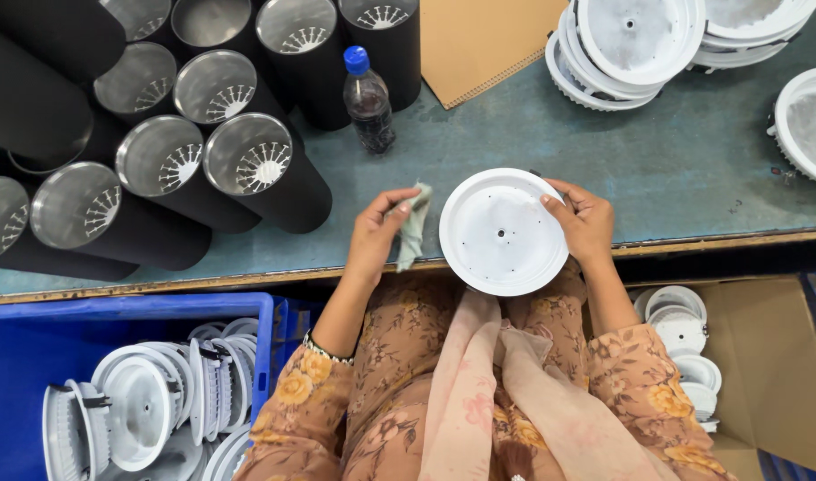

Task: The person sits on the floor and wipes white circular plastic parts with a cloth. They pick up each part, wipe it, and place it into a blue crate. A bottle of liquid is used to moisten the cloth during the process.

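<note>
Two hands — cloth (413,227) half hidden, disc (501,232)

1 head view, looking straight down, close over lap and table edge (203,276).

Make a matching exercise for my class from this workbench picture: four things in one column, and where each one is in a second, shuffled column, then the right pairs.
Things
1. white round disc
2. grey-green cloth
3. bottle with blue cap
4. blue crate

Places
A. standing on the table beside the black tubes
B. held in the left hand
C. low at the left, holding white round parts
D. held at its edge by the right hand

Pairs: 1-D, 2-B, 3-A, 4-C
</note>
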